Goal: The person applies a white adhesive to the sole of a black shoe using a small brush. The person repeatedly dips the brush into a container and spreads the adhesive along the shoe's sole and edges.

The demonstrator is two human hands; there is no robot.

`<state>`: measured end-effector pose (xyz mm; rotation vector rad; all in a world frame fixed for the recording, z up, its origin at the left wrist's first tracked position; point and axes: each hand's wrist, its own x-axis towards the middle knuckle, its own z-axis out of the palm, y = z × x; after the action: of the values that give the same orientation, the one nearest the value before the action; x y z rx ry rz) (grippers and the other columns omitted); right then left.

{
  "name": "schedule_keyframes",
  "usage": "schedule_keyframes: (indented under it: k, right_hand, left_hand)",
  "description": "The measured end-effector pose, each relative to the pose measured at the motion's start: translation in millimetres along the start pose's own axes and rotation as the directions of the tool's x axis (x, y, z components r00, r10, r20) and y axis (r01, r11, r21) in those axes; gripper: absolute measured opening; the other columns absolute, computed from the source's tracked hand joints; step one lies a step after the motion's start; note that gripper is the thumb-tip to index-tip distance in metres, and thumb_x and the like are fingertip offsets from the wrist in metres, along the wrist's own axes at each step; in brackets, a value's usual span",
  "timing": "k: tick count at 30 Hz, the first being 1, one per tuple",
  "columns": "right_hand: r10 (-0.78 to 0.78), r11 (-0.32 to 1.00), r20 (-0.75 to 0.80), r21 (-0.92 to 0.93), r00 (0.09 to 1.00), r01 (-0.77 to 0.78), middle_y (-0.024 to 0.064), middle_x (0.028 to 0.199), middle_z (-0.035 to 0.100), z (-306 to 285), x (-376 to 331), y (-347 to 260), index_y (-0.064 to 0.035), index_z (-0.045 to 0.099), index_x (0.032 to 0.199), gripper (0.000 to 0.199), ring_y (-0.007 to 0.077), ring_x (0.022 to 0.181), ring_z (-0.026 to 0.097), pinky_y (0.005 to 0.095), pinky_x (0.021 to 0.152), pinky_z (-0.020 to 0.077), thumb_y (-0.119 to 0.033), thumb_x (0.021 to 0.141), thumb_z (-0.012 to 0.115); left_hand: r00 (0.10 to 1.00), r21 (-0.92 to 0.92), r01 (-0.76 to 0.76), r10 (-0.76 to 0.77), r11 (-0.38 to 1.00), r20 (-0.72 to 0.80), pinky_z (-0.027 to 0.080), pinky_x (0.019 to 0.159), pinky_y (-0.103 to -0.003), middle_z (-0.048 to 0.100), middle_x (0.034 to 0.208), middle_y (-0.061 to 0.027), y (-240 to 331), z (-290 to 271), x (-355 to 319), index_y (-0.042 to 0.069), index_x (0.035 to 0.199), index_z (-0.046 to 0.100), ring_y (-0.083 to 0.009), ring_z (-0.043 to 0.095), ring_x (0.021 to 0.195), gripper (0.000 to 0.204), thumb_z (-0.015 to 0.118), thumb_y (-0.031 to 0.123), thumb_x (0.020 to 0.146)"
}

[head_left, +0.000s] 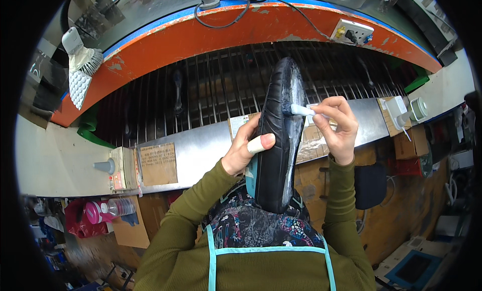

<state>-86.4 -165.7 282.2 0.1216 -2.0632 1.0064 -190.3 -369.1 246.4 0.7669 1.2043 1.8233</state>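
Above the person's lap, in front of the steel bench (201,150) and its rack of metal rods (216,90), a black shoe (276,140) is held upright, toe pointing up and heel down near the patterned apron (261,225). The left hand (246,150) is clamped around the shoe's left side, its bandaged thumb (258,144) pressed on the sole. The right hand (334,127) pinches a small white brush (299,110) between thumb and fingers, closed on its handle, and the bristle end touches the sole's right edge, where a pale, shiny film already shows along the rim. To do this well, the brush should probably run in short, even strokes along the edge, with the coat kept thin and off the black upper, while the left hand keeps the shoe steady and turns it a little so each stretch faces the brush. A white scrubbing brush (80,60) hangs at upper left by the orange rail (241,29), well apart, and a pink bottle (108,209) lies under the bench.
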Motion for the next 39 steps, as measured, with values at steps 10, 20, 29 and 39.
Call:
schedule_keyframes:
  k: [10,20,29,39]
  right_hand:
    - [0.020,1.000,-0.001,0.009,1.000,-0.020,0.0045,0.089,0.058,-6,2,2,-0.0048,0.074,0.094,0.016,0.0108,0.075,0.057,0.0217,0.057,0.0457,-0.002,0.079,0.073]
    - [0.052,0.999,0.106,-0.003,0.993,-0.052,0.0043,0.089,0.059,-11,0,0,-0.0053,0.074,0.093,0.014,0.0095,0.073,0.058,0.0202,0.055,0.0474,-0.005,0.079,0.073]
    - [0.068,0.998,0.137,-0.006,0.988,-0.068,0.0041,0.088,0.059,-10,-16,-2,-0.0058,0.074,0.094,0.015,0.0092,0.071,0.057,0.0209,0.057,0.0459,-0.006,0.079,0.074]
    - [0.079,0.996,0.110,-0.044,0.991,-0.075,0.0044,0.089,0.058,-10,-21,-7,-0.0070,0.074,0.093,0.015,0.0099,0.069,0.057,0.0250,0.066,0.0433,-0.007,0.078,0.075]
  left_hand:
    - [0.998,-0.069,0.060,-0.059,0.996,0.007,0.041,0.098,-0.033,0.054,0.121,-0.0124,-2,2,2,-0.001,0.135,0.044,-0.0207,0.053,0.112,0.076,0.068,0.044,0.079]
    - [0.997,-0.071,0.074,-0.077,0.995,-0.031,0.048,0.093,-0.032,0.057,0.119,-0.0132,-4,2,3,-0.002,0.133,0.042,-0.0196,0.058,0.106,0.083,0.069,0.052,0.077]
    - [0.994,-0.127,0.096,-0.101,0.987,-0.031,0.050,0.090,-0.031,0.059,0.116,-0.0131,-7,2,5,-0.002,0.131,0.045,-0.0184,0.061,0.102,0.079,0.067,0.054,0.079]
    - [0.994,-0.223,0.100,-0.109,0.970,-0.027,0.052,0.088,-0.029,0.058,0.115,-0.0118,-9,-4,4,-0.001,0.129,0.046,-0.0169,0.061,0.102,0.070,0.067,0.048,0.083]
